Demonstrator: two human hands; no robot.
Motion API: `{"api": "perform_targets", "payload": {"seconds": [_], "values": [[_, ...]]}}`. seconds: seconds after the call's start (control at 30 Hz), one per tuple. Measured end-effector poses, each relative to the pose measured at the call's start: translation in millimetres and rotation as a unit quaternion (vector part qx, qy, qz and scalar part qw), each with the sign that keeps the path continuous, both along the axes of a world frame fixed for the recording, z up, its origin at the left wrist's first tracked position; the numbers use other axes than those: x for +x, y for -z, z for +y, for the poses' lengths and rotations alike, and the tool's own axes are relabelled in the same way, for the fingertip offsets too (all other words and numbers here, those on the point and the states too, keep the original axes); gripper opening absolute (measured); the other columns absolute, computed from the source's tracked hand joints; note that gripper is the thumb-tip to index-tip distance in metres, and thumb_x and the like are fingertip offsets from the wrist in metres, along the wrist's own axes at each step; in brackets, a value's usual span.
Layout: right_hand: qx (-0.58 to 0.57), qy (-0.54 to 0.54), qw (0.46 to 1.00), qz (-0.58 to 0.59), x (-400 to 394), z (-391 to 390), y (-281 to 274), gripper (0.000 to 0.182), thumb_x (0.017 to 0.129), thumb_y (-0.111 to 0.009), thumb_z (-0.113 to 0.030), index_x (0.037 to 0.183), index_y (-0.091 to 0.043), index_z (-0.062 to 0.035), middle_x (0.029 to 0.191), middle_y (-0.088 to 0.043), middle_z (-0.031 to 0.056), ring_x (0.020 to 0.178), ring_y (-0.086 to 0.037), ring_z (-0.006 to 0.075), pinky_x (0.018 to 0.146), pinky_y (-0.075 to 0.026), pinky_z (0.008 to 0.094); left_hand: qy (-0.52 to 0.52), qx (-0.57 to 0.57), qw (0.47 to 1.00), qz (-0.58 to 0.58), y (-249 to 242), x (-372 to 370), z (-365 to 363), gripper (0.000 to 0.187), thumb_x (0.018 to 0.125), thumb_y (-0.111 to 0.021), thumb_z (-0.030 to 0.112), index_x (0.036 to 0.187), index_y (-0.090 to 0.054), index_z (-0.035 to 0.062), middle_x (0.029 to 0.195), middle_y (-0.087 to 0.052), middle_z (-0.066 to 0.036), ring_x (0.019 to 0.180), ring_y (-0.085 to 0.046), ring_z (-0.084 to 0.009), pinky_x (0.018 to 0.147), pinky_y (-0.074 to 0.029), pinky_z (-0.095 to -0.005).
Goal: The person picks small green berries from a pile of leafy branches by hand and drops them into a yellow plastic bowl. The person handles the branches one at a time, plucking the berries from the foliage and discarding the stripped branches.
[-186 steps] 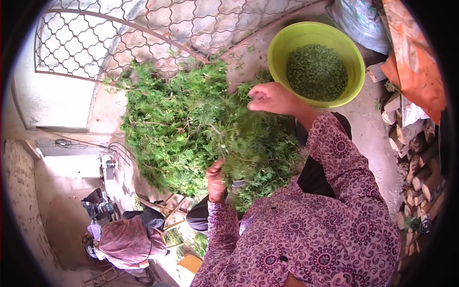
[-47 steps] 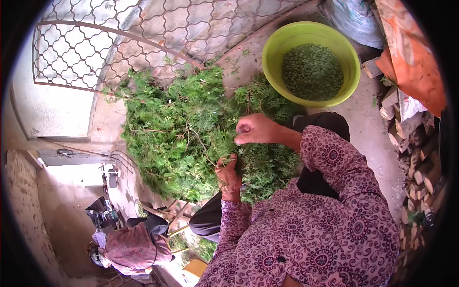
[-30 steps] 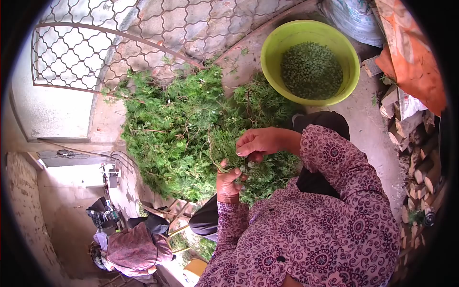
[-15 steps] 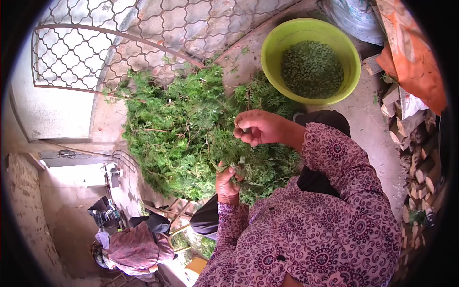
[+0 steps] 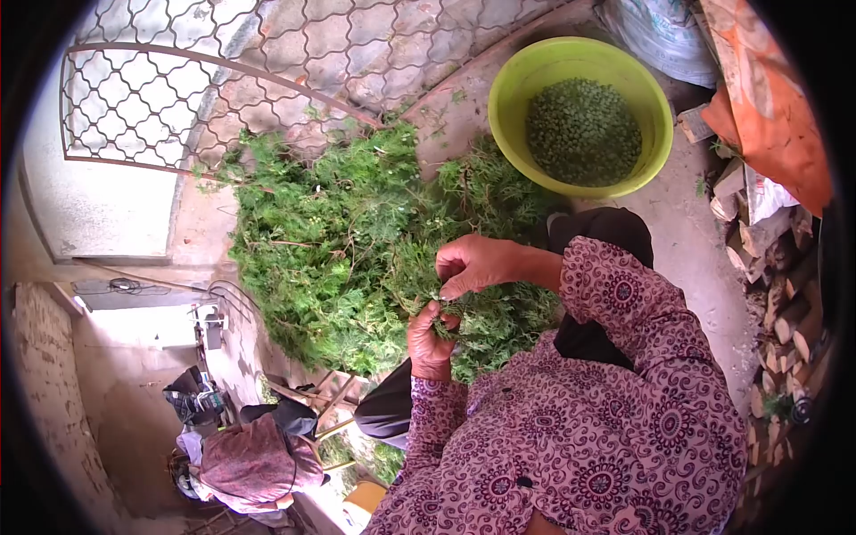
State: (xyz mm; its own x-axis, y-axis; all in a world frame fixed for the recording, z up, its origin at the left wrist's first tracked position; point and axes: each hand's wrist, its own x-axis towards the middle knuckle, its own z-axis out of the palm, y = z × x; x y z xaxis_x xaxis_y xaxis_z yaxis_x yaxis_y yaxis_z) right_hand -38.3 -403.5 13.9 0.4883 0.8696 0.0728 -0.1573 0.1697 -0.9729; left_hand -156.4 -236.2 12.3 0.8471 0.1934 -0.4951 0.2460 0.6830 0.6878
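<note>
- A green sprig [image 5: 440,326] is in the left hand [image 5: 430,344], above the near part of a pile of leafy branches [image 5: 330,241]; the hand hides much of it.
- The left hand is closed round the sprig, thumb pressed near its top.
- The right hand [image 5: 480,266] is partly curled, its thumb and fingertips at the sprig's upper end; whether they pinch anything is too small to tell.
- The right hand and forearm cover part of the pile.
- A dark-trousered knee [image 5: 611,234] sits just beside the yellow-green tub [image 5: 661,143], which holds small green berries [image 5: 584,129].
- A metal grille [image 5: 234,62] borders the pile's far side.
- Beyond the tub are a pale sack [image 5: 662,40], an orange sheet [image 5: 776,134] and stacked firewood [image 5: 785,330].
- Another person [image 5: 254,459] is well apart, left of the pile.
</note>
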Motion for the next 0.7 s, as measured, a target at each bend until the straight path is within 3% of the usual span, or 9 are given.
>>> {"api": "perform_targets", "payload": {"seconds": [0.23,0.3,0.4,0.47,0.53,0.6,0.7], "values": [[0.104,-0.075,0.966,0.226,-6.1,1.1,3.0,0.011,0.08,-0.058,-0.011,0.083,-0.052,-0.0028,0.069,-0.052,0.0028,0.045,-0.039,0.0038,0.039,-0.03,0.0187,0.019,-0.049,0.998,-0.033,12.1,-5.5,10.9,0.036,0.07,-0.065,0.004,0.102,-0.049,0.0099,0.079,-0.055,0.001,0.058,-0.049,-0.0086,0.048,-0.04,-0.0225],[0.209,-0.092,0.908,0.352,-2.1,-1.6,-2.3,0.006,0.082,-0.054,-0.009,0.084,-0.052,-0.0033,0.068,-0.051,0.004,0.044,-0.036,0.0031,0.039,-0.028,0.0176,0.06,-0.068,0.991,-0.103,5.3,-4.4,9.0,0.039,0.069,-0.065,0.003,0.103,-0.049,0.0107,0.077,-0.055,0.001,0.056,-0.048,-0.0096,0.047,-0.04,-0.0238],[0.247,-0.089,0.89,0.372,7.0,-3.1,-2.0,0.007,0.083,-0.051,-0.01,0.084,-0.051,-0.0032,0.071,-0.052,0.0061,0.044,-0.035,0.0025,0.039,-0.027,0.0169,0.008,0.0,0.999,-0.043,1.0,-3.3,4.2,0.039,0.069,-0.065,0.002,0.103,-0.048,0.0109,0.078,-0.055,0.001,0.056,-0.049,-0.0109,0.047,-0.04,-0.0259],[0.22,-0.068,0.907,0.351,5.5,-7.9,-8.2,0.01,0.084,-0.049,-0.012,0.084,-0.051,-0.0025,0.071,-0.053,0.0052,0.045,-0.037,0.0033,0.039,-0.029,0.0175,0.019,-0.023,0.999,-0.034,1.2,1.2,7.7,0.037,0.069,-0.065,0.001,0.102,-0.05,0.0108,0.082,-0.056,0.0,0.057,-0.048,-0.0116,0.049,-0.041,-0.0277],[0.026,-0.002,0.99,0.141,2.9,-6.7,-8.8,0.015,0.083,-0.053,-0.016,0.086,-0.051,-0.0022,0.069,-0.053,0.0033,0.047,-0.041,0.0044,0.041,-0.032,0.0185,0.003,0.03,1.0,-0.004,-3.5,2.9,5.8,0.035,0.07,-0.064,0.001,0.101,-0.052,0.011,0.082,-0.056,0.0,0.059,-0.049,-0.0119,0.052,-0.041,-0.0281],[0.01,0.0,0.995,0.101,-0.6,-4.2,-7.5,0.019,0.081,-0.057,-0.02,0.085,-0.052,-0.0016,0.069,-0.053,0.0028,0.049,-0.044,0.0055,0.042,-0.034,0.0196,0.007,0.037,0.999,-0.014,-8.4,4.6,2.5,0.031,0.07,-0.065,0.001,0.098,-0.054,0.0102,0.079,-0.057,0.0,0.063,-0.051,-0.0121,0.054,-0.042,-0.0286],[-0.026,0.013,1.0,0.007,-6.2,1.9,-4.9,0.027,0.076,-0.064,-0.025,0.083,-0.054,-0.0006,0.068,-0.055,0.003,0.051,-0.049,0.0073,0.044,-0.037,0.0216,0.01,0.147,0.989,-0.022,-18.0,5.7,-11.5,0.022,0.07,-0.063,-0.002,0.091,-0.057,0.0047,0.078,-0.061,-0.004,0.064,-0.055,-0.0131,0.055,-0.044,-0.029]]}}
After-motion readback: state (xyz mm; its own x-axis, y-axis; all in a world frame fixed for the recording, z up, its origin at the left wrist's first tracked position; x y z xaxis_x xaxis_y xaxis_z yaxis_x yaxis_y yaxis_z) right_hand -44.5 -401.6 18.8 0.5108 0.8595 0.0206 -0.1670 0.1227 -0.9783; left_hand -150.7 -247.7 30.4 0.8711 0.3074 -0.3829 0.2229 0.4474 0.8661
